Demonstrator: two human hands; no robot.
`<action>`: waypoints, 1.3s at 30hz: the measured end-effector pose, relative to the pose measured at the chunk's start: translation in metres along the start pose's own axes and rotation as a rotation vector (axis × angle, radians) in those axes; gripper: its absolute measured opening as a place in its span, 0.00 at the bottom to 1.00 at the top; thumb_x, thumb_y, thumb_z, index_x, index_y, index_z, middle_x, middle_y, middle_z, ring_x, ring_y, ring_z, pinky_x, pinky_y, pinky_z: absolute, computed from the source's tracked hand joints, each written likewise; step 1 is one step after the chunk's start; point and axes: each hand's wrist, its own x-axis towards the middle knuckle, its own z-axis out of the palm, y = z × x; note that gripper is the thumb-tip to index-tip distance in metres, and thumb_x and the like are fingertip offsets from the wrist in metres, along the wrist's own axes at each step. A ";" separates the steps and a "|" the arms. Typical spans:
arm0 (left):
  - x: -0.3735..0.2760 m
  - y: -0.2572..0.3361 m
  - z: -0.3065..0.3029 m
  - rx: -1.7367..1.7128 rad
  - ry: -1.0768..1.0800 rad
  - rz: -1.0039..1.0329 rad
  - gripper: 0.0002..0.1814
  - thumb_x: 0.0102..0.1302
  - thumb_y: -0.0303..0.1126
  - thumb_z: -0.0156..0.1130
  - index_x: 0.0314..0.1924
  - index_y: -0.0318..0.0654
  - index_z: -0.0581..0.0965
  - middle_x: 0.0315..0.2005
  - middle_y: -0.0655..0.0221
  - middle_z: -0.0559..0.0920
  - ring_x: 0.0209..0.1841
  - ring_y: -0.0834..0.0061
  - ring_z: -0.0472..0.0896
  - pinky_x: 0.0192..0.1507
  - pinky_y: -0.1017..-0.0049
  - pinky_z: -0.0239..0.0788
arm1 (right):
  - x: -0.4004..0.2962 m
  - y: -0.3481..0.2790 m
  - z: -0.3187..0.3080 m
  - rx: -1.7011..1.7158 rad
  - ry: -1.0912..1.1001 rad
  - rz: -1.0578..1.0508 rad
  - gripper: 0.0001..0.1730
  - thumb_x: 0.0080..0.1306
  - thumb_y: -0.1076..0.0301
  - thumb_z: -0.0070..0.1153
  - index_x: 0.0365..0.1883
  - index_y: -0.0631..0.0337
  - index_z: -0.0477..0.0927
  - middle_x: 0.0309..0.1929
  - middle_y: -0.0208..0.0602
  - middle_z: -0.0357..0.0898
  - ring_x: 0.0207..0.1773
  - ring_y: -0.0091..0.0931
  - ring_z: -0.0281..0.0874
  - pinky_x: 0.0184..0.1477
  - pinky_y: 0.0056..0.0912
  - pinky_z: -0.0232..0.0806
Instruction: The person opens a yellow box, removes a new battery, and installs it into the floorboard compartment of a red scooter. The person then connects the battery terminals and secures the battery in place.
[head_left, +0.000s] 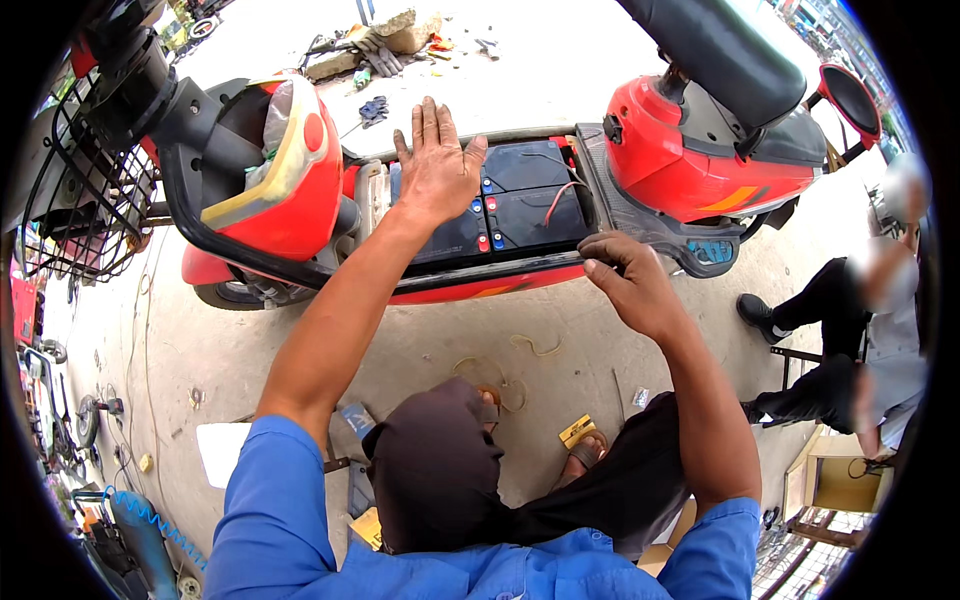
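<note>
My left hand (441, 169) lies palm down over the left part of the battery bay of a red electric scooter (281, 217), its fingers spread and thumb out. Beneath and beside it sit several black batteries (525, 166) with red and blue terminal caps. A red wire (556, 204) and a dark wire run loose over the right-hand batteries. At the bay's near right corner, my right hand (634, 281) has bent fingers and the thumb apart, with nothing visible in its grasp. Whether its fingertips touch the footboard edge (487, 268) is hard to tell.
The scooter's black seat (720, 52) is raised at the right. Yellowish straps (536, 346) and a small yellow box (576, 430) lie on the concrete floor near my feet. Another person (825, 322) sits at the right. Gloves (379, 56) and stone blocks lie beyond the scooter.
</note>
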 end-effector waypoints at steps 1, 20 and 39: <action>0.004 0.003 0.003 0.010 0.041 -0.004 0.46 0.79 0.58 0.39 0.78 0.24 0.47 0.81 0.46 0.42 0.83 0.51 0.34 0.79 0.45 0.24 | -0.006 0.007 0.001 0.003 -0.015 0.037 0.13 0.69 0.72 0.59 0.48 0.71 0.83 0.49 0.46 0.83 0.50 0.36 0.82 0.52 0.36 0.72; -0.018 -0.010 0.069 0.203 -0.286 -0.017 0.46 0.77 0.64 0.36 0.81 0.37 0.47 0.82 0.61 0.42 0.84 0.63 0.35 0.80 0.46 0.22 | -0.044 -0.036 -0.030 -0.067 0.101 -0.078 0.15 0.70 0.69 0.62 0.46 0.75 0.82 0.50 0.51 0.81 0.43 0.38 0.82 0.43 0.36 0.74; -0.016 0.015 0.073 0.090 -0.358 -0.026 0.42 0.79 0.53 0.42 0.80 0.32 0.49 0.82 0.59 0.43 0.84 0.60 0.40 0.79 0.42 0.28 | -0.130 -0.067 -0.066 -0.197 0.211 0.047 0.15 0.69 0.69 0.64 0.45 0.75 0.82 0.49 0.49 0.82 0.40 0.38 0.82 0.43 0.36 0.74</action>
